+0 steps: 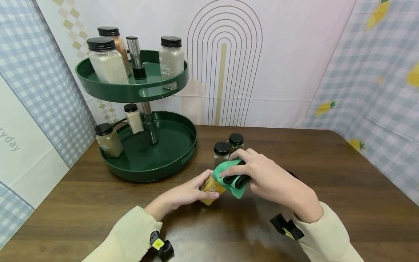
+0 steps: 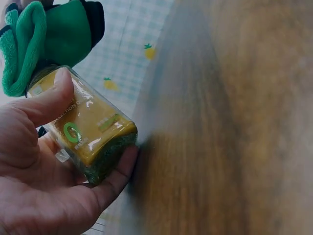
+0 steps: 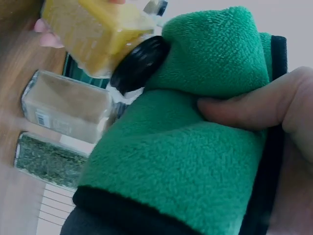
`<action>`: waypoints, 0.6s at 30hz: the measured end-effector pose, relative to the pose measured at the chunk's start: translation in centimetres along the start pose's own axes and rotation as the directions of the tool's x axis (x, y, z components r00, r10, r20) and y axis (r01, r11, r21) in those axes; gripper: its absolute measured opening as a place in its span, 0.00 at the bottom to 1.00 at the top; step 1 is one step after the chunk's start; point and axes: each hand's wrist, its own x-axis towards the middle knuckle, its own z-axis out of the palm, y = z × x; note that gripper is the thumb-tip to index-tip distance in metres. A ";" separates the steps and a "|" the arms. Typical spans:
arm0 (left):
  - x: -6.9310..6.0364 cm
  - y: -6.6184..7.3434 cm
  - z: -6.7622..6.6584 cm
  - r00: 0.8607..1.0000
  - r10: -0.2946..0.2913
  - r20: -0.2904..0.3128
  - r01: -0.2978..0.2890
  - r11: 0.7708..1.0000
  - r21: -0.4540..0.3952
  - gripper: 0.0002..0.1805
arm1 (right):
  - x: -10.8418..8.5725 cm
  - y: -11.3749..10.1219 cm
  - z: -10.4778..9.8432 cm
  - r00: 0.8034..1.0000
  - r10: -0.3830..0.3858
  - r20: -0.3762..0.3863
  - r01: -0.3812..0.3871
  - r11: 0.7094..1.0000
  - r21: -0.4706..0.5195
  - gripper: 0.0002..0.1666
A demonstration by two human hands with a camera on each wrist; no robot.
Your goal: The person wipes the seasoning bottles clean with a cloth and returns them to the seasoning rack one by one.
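My left hand point(image 1: 184, 192) grips a square jar of yellow powder point(image 1: 212, 189), tilted with its lid end toward the right hand. In the left wrist view the thumb lies across the jar's point(image 2: 93, 117) labelled face and fingers sit under its base. My right hand point(image 1: 266, 177) pinches a folded green cloth with black edging point(image 1: 230, 174) at the jar's lid end. The right wrist view shows the black lid point(image 3: 140, 64) touching the cloth point(image 3: 195, 142), with the thumb pressed into the fold.
Two black-lidded jars, one grey-brown point(image 1: 221, 154) and one with green herbs point(image 1: 235, 142), stand just behind the hands on the wooden table point(image 1: 203, 233). A green two-tier stand point(image 1: 147, 176) at the left holds several jars and a slim metallic container point(image 1: 134, 54).
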 end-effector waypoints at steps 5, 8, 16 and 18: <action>0.0 0.0 -0.1 1.000 -0.012 0.017 0.011 1.000 0.004 0.25 | -0.2 -0.2 -0.5 0.999 0.008 0.041 -0.009 1.000 0.008 0.43; 0.1 -0.1 -0.2 1.000 -0.018 0.019 0.019 1.000 -0.021 0.26 | -0.4 -0.1 -0.8 0.997 0.016 0.076 -0.017 1.000 0.012 0.43; 0.1 -0.9 -0.9 0.999 -0.039 0.024 0.043 0.986 -0.162 0.29 | -0.6 0.9 0.1 0.965 0.190 0.178 -0.177 0.980 -0.085 0.33; 0.2 -1.1 -0.9 0.999 -0.031 0.035 0.037 0.983 -0.177 0.30 | -0.6 1.3 0.3 0.948 0.244 0.205 -0.226 0.968 -0.107 0.31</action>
